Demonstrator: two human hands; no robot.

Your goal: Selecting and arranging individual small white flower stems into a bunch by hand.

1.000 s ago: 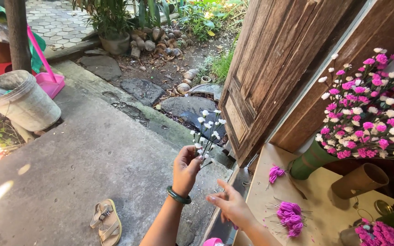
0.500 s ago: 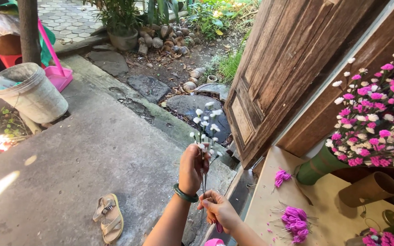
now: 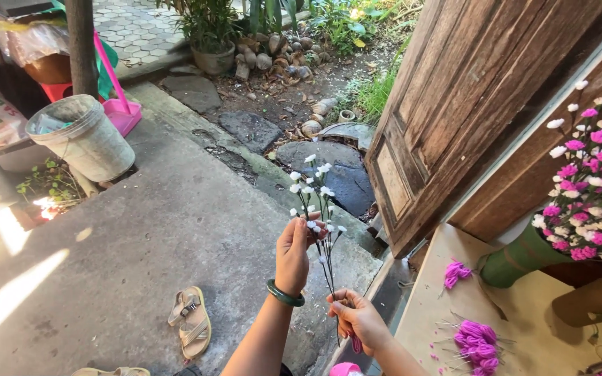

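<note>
The left hand (image 3: 294, 252) pinched the upper stems of a sprig of small white flowers (image 3: 315, 202) while the right hand (image 3: 357, 319) gripped its base — held above the concrete step, a sandal (image 3: 191, 322) lying left of the sprig, pink flower bundles (image 3: 477, 341) and a wooden door (image 3: 468, 104) to its right.

Sunlit concrete floor (image 3: 141, 237); wooden door (image 3: 468, 104).

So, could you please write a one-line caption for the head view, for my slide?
Left hand and right hand hold a sprig of small white flowers above a concrete step, beside a wooden door.
</note>
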